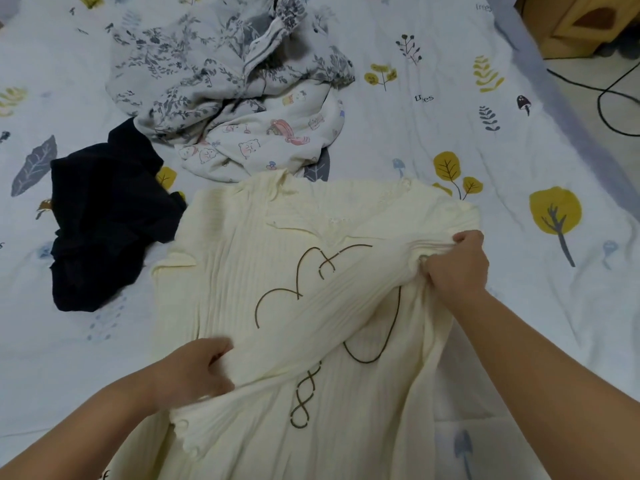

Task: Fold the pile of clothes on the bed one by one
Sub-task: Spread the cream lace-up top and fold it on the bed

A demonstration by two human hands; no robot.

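Both arms reach out over the bed (pixel 433 140): left hand (pixel 199 370) and right hand (pixel 457 263) each pinching the cream top's (pixel 249 271) sleeve.

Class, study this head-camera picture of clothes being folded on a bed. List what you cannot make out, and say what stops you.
Head view:
- Cream ribbed top: hem cut off by the bottom edge.
- Left hand, right hand: fingertips buried in the cream cloth.
- Cartoon-print garment: partly under the grey floral garment.
- Crumpled black garment: type unreadable.
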